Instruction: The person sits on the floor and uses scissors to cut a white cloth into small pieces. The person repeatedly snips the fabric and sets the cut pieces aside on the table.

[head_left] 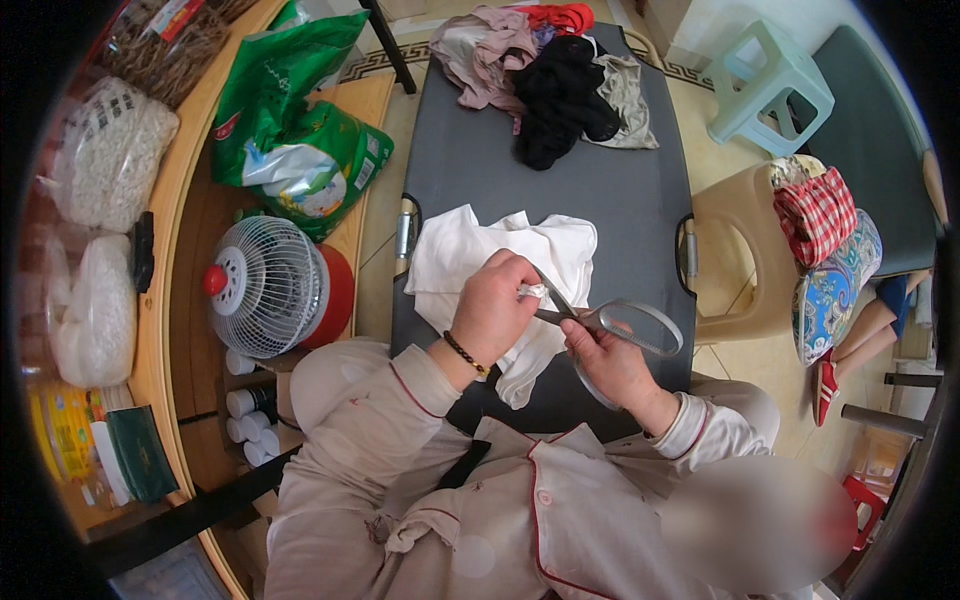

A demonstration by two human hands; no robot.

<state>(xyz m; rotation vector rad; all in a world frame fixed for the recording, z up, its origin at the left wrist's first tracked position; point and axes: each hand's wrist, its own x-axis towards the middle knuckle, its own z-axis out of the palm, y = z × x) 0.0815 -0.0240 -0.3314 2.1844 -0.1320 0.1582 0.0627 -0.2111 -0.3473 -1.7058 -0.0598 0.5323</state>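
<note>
My left hand [494, 308], with a beaded bracelet at the wrist, is closed in a pinch on a small white scrap [533, 291], perhaps cloth or cord. Large grey scissors [655, 322] are in my right hand [612, 368], whose fingers wrap the handles. Their blades point toward the left hand and lie close beside the white scrap; I cannot tell whether they touch it. Beneath both hands a white cloth garment [455, 250] lies loosely spread, partly covered by my hands. It rests on a dark grey folding bed [450, 150].
Black clothing [565, 95] and pink clothing [485, 50] are heaped at the bed's far end. To the left stand a fan [270, 285], a green bag [300, 150] and a wooden shelf [165, 270]. Rightward are a beige stool [715, 255] with folded cloths, a pale-green stool [770, 90] and another person's leg [868, 335].
</note>
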